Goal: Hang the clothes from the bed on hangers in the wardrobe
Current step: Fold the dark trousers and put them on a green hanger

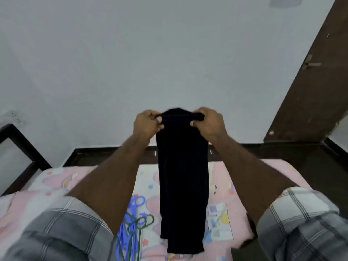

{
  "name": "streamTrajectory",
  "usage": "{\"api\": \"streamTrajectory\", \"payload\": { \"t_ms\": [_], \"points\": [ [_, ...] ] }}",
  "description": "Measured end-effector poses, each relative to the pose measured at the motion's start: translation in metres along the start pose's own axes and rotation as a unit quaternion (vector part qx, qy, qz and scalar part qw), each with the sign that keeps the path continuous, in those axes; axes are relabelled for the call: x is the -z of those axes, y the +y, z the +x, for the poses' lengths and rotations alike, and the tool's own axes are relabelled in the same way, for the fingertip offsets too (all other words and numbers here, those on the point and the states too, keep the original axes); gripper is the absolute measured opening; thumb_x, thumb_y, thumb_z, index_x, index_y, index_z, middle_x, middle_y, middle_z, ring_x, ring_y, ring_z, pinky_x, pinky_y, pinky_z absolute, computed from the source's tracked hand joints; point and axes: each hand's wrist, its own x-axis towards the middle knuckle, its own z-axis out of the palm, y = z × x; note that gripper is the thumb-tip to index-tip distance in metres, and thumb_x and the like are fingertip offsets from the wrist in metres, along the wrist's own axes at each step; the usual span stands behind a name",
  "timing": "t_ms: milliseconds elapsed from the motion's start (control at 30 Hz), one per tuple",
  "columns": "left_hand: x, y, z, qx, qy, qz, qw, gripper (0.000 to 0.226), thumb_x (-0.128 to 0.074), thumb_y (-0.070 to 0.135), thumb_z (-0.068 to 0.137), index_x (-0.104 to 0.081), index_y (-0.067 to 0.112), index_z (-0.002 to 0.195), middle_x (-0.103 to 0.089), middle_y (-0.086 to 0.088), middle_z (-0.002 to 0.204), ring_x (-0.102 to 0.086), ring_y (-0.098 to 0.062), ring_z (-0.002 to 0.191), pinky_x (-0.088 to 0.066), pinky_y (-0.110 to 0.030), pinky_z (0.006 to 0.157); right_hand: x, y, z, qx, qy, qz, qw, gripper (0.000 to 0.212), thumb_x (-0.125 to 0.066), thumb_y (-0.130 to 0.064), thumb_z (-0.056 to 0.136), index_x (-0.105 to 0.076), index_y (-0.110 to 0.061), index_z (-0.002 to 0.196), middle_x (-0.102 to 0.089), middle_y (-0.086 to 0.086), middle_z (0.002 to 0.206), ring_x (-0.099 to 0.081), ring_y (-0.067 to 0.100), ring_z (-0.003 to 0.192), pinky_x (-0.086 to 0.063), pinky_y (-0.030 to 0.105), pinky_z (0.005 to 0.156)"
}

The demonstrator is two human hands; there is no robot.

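Garment: black garment (183,176) held up in front of the person, above the bed (235,176), hanging straight down in a long narrow fall; its lower hem ends over the near part of the mattress.
Garment type: hard to tell; the cloth is so dark that seams, folds and any legs or sleeves are lost.
Left hand: left hand (146,122) pinches the top edge at its left end, fingers curled round the bunched cloth.
Right hand: right hand (209,121) grips the top edge at its right end, fingers curled over and thumb beneath.
Top edge: stretched level between the two hands, with a small hump of cloth rising in the middle.
Hangers: blue hangers (130,223) and green hangers (140,226) lie on the sheet just left of the hanging cloth; only hooks and some wire show, the rest is hidden by the left forearm and cut off at the bottom edge; their count cannot be told.
Bed: pink patterned sheet, partly hidden by both arms and the checked sleeves (56,232).
Door: dark wooden panel (318,91) at the right, cut off by the frame.
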Motion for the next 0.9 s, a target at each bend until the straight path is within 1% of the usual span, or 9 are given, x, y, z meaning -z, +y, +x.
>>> {"api": "streamTrajectory", "payload": {
  "t_ms": [100, 200, 300, 400, 533, 600, 700, 800, 900],
  "points": [
    [0.007, 0.096, 0.009, -0.139, 0.013, -0.056, 0.989, 0.013, -0.061, -0.002, 0.095, -0.065, 0.010, 0.095, -0.069, -0.010, 0.085, -0.065, -0.009, 0.054, -0.057, -0.021, 0.058, 0.057, -0.060, 0.036, 0.090, 0.098, 0.021, 0.991, 0.033, -0.076, -0.016, 0.080, -0.072, -0.017, 0.113, -0.074, -0.001, 0.110, -0.066, 0.015, 0.102, -0.035, 0.006, 0.083],
    [0.023, 0.176, -0.003, -0.244, 0.025, -0.084, 0.966, 0.012, -0.061, 0.000, 0.095, -0.066, 0.010, 0.100, -0.070, -0.013, 0.092, -0.068, -0.012, 0.061, -0.057, -0.024, 0.063, 0.111, -0.119, 0.044, 0.162, 0.172, 0.039, 0.971, 0.035, -0.074, -0.014, 0.080, -0.072, -0.018, 0.115, -0.073, -0.005, 0.111, -0.064, 0.011, 0.103, -0.033, 0.002, 0.086],
    [0.040, 0.222, -0.031, -0.294, 0.027, -0.109, 0.949, 0.013, -0.062, 0.002, 0.094, -0.066, 0.011, 0.103, -0.071, -0.018, 0.103, -0.069, -0.014, 0.067, -0.056, -0.026, 0.068, 0.146, -0.160, 0.025, 0.197, 0.195, 0.068, 0.958, 0.034, -0.073, -0.012, 0.081, -0.072, -0.020, 0.115, -0.069, -0.013, 0.107, -0.060, 0.001, 0.098, -0.035, -0.002, 0.085],
    [0.056, 0.229, -0.068, -0.307, 0.010, -0.116, 0.944, 0.013, -0.062, 0.003, 0.094, -0.066, 0.008, 0.106, -0.070, -0.020, 0.102, -0.069, -0.015, 0.068, -0.056, -0.026, 0.068, 0.158, -0.174, -0.013, 0.204, 0.199, 0.068, 0.956, 0.034, -0.074, -0.014, 0.080, -0.072, -0.022, 0.113, -0.069, -0.014, 0.105, -0.060, 0.001, 0.097, -0.036, -0.002, 0.085],
    [0.075, 0.181, -0.125, -0.268, -0.017, -0.118, 0.956, 0.011, -0.062, 0.001, 0.096, -0.066, 0.008, 0.103, -0.071, -0.014, 0.093, -0.069, -0.014, 0.068, -0.058, -0.026, 0.069, 0.138, -0.159, -0.084, 0.169, 0.163, 0.038, 0.971, 0.034, -0.077, -0.016, 0.080, -0.072, -0.023, 0.112, -0.071, -0.011, 0.105, -0.063, 0.006, 0.100, -0.037, 0.004, 0.086],
    [0.082, 0.137, -0.157, -0.226, -0.029, -0.117, 0.967, 0.012, -0.061, 0.000, 0.096, -0.066, 0.009, 0.101, -0.071, -0.013, 0.092, -0.069, -0.015, 0.067, -0.059, -0.026, 0.069, 0.118, -0.140, -0.128, 0.137, 0.125, 0.023, 0.982, 0.034, -0.078, -0.016, 0.079, -0.073, -0.022, 0.112, -0.072, -0.007, 0.108, -0.064, 0.009, 0.101, -0.041, 0.012, 0.089],
    [0.091, 0.057, -0.206, -0.156, -0.052, -0.117, 0.979, 0.016, -0.059, -0.006, 0.096, -0.066, 0.009, 0.095, -0.068, -0.015, 0.086, -0.067, -0.013, 0.061, -0.056, -0.023, 0.063, 0.079, -0.102, -0.198, 0.078, 0.066, 0.007, 0.995, 0.034, -0.080, -0.015, 0.077, -0.074, -0.020, 0.109, -0.074, -0.003, 0.107, -0.066, 0.015, 0.101, -0.045, 0.019, 0.089],
    [0.098, -0.030, -0.260, -0.076, -0.070, -0.110, 0.989, 0.021, -0.056, -0.013, 0.094, -0.065, 0.006, 0.092, -0.065, -0.013, 0.081, -0.064, -0.015, 0.058, -0.056, -0.020, 0.058, 0.038, -0.057, -0.271, 0.005, -0.012, 0.004, 1.000, 0.036, -0.081, -0.012, 0.074, -0.074, -0.022, 0.108, -0.073, -0.005, 0.106, -0.066, 0.014, 0.100, -0.044, 0.018, 0.086],
    [0.106, -0.113, -0.314, -0.002, -0.078, -0.068, 0.995, 0.024, -0.055, -0.017, 0.092, -0.065, 0.005, 0.090, -0.065, -0.017, 0.088, -0.061, -0.020, 0.062, -0.056, -0.022, 0.059, 0.000, -0.016, -0.339, -0.062, -0.090, -0.004, 0.994, 0.038, -0.079, -0.010, 0.073, -0.073, -0.024, 0.107, -0.069, -0.009, 0.100, -0.065, 0.012, 0.098, -0.042, 0.015, 0.080]
  ]
}}
